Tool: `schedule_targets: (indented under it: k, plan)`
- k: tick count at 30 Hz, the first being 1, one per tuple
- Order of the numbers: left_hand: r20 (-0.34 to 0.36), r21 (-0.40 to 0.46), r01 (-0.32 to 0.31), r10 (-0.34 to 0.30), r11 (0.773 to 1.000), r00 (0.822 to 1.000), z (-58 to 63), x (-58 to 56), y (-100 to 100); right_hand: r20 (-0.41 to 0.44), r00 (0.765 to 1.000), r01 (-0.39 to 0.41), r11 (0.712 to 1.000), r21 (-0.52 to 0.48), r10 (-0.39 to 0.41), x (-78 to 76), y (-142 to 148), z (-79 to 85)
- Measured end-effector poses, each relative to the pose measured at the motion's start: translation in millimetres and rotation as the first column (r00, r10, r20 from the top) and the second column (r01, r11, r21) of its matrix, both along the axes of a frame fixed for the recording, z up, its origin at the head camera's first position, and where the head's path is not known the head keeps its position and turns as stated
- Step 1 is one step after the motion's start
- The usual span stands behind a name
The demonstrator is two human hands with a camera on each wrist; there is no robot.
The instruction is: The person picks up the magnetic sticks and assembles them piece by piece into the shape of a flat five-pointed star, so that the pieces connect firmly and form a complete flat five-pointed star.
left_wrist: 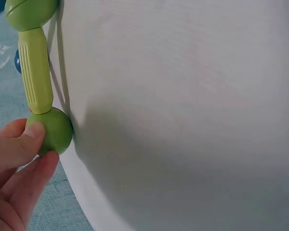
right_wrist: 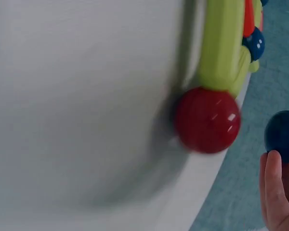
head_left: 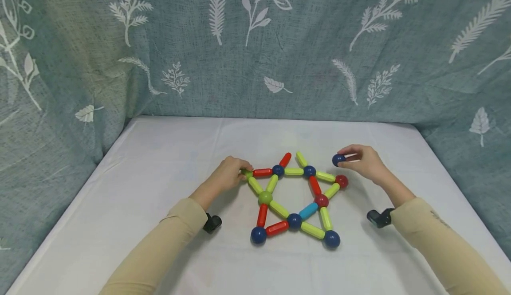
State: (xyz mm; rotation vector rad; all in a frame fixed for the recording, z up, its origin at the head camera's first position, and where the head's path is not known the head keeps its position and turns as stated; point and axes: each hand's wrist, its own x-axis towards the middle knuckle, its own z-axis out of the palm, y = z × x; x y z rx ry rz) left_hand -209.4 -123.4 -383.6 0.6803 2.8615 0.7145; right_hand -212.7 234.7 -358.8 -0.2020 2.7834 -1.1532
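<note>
My left hand [head_left: 229, 173] pinches a green ball [left_wrist: 59, 130] at the left corner of a star-shaped frame of balls and rods. A yellow-green rod [left_wrist: 36, 72] runs from that ball to a second green ball [head_left: 265, 198]. Held between the fingertips of my right hand [head_left: 364, 162] is a loose dark blue ball [head_left: 338, 160], above and slightly left of the red corner ball [head_left: 341, 181]. At the far side, a red rod [head_left: 285, 159] and a yellow-green rod [head_left: 301, 158] stick out from two blue balls, leaning toward each other with a gap between their free ends.
The frame lies on a white-covered table [head_left: 167, 162]. Its two near corners are blue balls [head_left: 258, 235], and a light blue rod [head_left: 308, 211] is on its near side. A patterned teal curtain [head_left: 239, 82] hangs behind the table. Each wrist carries a small black camera [head_left: 212, 223].
</note>
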Motion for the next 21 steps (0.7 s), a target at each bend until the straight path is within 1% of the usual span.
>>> schedule_targets:
  k: [3,6,10,13,16,21]
  plan:
    - [0.000,-0.003,-0.002,0.002,1.000,1.000,-0.1,-1.2,2,0.026,0.999,-0.028,0.998,-0.053,0.029,-18.4,-19,1.8]
    - [0.005,-0.011,-0.009,0.009,1.000,1.000,-0.7,-1.5,2,0.070,0.996,-0.050,0.994,-0.096,0.056,-36.6,-36,2.0]
    - [0.008,-0.012,-0.011,0.011,1.000,1.000,-1.1,-1.4,2,0.119,0.990,-0.069,0.991,-0.115,0.083,-57.3,-55,2.2]
    - [0.002,-0.011,-0.003,0.003,1.000,1.000,-0.6,-1.4,1,0.141,0.987,-0.068,0.993,-0.100,0.081,-68.4,-67,2.3]
    - [-0.001,-0.013,0.004,-0.004,1.000,1.000,-0.3,-1.8,1,0.147,0.985,-0.082,0.995,-0.063,0.091,-76.3,-79,2.6]
    - [0.002,-0.017,0.005,-0.005,1.000,1.000,-0.5,-3.6,1,0.158,0.981,-0.124,0.991,0.043,0.116,-84.6,-96,1.2]
